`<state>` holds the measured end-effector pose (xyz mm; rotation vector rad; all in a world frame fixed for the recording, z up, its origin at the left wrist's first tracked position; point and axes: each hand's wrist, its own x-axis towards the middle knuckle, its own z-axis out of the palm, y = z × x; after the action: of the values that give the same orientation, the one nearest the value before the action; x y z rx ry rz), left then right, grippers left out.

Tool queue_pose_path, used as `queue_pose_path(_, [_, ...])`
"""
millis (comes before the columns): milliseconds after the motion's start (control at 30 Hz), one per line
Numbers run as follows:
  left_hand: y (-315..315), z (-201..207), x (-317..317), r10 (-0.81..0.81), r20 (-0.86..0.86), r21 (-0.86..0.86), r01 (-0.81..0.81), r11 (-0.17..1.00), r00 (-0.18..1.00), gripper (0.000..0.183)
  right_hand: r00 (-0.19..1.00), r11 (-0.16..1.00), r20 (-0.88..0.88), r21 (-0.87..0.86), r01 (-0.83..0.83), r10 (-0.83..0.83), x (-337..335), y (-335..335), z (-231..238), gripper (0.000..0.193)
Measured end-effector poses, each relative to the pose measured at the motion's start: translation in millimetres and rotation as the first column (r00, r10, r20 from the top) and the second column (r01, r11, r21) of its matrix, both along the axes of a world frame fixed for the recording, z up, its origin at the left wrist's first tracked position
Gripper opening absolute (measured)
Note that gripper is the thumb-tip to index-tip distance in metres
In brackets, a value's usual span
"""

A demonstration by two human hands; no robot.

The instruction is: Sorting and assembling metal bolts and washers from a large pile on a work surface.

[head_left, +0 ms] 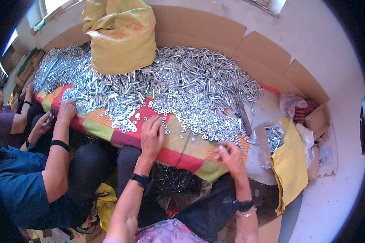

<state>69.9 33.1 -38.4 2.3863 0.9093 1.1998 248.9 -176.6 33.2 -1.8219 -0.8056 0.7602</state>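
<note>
My left hand (151,137) reaches onto the patchwork cloth (186,162) with its fingers stretched out and slightly apart. Its fingertips touch the cloth beside loose washers (129,121) at the near edge of the pile. My right hand (232,158) is raised over the cloth's near right part, thumb and fingers curled together. Whatever lies between those fingers is too small to make out. Beyond both hands spreads a big heap of silvery metal sleeves or bolts (207,69), with more washers (219,127) along its front.
A yellow sack (123,44) stands on the heap. Cardboard sheets (198,28) line the back. To the right lie a plastic bag of metal parts (273,137) and a yellow cloth (290,166). A co-worker in dark blue (24,174) sits close on my left; another person (12,121) is farther left.
</note>
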Motion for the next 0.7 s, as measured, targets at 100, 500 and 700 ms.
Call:
queue_pose_path(100, [0.9, -4.7, -1.1, 0.16, 0.099, 0.06, -0.166, 0.984, 0.982, 0.027, 0.997, 0.998, 0.043, 0.019, 0.061, -0.062, 39.9, 29.6, -1.0, 0.023])
queue_pose_path(500, [0.6, -7.8, 1.3, 0.248, 0.03, 0.064, -0.249, 0.966, 0.968, 0.019, 0.584, 0.967, 0.809, -0.093, 0.236, -0.064, 97.3, 174.0, 1.4, 0.045])
queue_pose_path(700, [-2.4, -5.2, 5.8, 0.234, 0.048, -0.002, -0.234, 0.972, 0.971, 0.017, 0.435, 0.874, 0.888, -0.323, 0.362, 0.148, 106.5, 198.6, -11.5, 0.05])
